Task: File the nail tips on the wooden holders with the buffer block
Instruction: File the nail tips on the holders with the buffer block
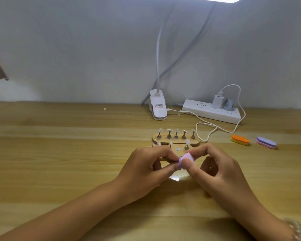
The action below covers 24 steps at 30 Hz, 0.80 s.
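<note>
- a beaded bracelet on the right wrist sits closest to us, with both forearms running up from the bottom edge to meet over the table.
- right hand: thumb and forefinger clamped on the buffer block, a small pink-and-lilac pad held end-on to us, the other fingers curled loosely underneath.
- left hand: thumb and forefinger pinched together right at the block's left end, on a small pale piece i read as a nail tip. it's tiny and half covered, so that's a call, not a certainty.
- so the step looks like filing itself: one tip off its board, steadied by the left hand, with the block's face laid against it.
- next move, as i judge it: short, light strokes across the tip's edge, with the left pinch braced so the thin plastic neither flexes nor pops free.
- just beyond the fingertips is the near wooden holder, mostly hidden by the hands; one round spot on it stands bare.
- just past that is the far wooden holder, five clear nail tips standing on metal pegs.
- well off to the right hand's right lie two spare buffers, one orange and one purple.
- far beyond both hands: a lamp clip and a power strip.
</note>
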Tool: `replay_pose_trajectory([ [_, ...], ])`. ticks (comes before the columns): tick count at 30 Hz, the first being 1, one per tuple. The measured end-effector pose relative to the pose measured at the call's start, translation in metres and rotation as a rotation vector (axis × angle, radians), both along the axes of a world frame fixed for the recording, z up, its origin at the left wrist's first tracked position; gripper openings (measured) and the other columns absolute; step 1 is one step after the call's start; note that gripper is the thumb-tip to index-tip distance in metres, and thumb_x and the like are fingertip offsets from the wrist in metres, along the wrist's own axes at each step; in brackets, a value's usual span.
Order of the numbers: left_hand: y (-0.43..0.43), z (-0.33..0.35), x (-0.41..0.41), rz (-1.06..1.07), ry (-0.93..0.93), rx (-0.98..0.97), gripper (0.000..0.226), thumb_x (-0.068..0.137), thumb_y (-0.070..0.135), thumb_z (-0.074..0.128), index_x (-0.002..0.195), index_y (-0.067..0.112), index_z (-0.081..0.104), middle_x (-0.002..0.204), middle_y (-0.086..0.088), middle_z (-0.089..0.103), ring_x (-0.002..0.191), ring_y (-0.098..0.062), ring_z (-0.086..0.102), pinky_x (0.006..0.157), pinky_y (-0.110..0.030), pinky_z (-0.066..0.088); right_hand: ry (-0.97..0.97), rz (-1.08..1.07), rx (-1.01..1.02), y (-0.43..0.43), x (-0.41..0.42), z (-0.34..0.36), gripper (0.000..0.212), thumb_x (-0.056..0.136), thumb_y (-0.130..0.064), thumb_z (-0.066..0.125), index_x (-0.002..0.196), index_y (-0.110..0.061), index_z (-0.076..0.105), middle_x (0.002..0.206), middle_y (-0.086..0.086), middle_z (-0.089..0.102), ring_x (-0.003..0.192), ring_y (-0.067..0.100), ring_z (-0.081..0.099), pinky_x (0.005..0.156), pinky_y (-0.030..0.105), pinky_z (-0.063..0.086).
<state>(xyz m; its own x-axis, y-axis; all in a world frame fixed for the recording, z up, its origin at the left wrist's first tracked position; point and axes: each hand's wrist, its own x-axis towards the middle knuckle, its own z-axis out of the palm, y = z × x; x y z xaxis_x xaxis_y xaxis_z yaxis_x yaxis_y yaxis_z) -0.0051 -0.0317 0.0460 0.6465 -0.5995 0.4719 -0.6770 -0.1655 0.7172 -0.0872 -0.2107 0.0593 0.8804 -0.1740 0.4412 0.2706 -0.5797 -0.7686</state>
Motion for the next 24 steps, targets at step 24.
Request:
replay_pose_trajectory([
  [24,-0.0005,0.0006,-0.0005,0.025,-0.128,0.043,0.006,0.089,0.020,0.069,0.094,0.018,0.072,0.082,0.023,0.068,0.043,-0.004,0.053,0.050,-0.017,0.037,-0.060,-0.037,-0.061,0.0027,-0.0001,0.0018,0.032,0.075,-0.057,0.074,0.085,-0.028,0.065,0.081,-0.016,0.060,0.055,0.016,0.053,0.051,0.019,0.040],
])
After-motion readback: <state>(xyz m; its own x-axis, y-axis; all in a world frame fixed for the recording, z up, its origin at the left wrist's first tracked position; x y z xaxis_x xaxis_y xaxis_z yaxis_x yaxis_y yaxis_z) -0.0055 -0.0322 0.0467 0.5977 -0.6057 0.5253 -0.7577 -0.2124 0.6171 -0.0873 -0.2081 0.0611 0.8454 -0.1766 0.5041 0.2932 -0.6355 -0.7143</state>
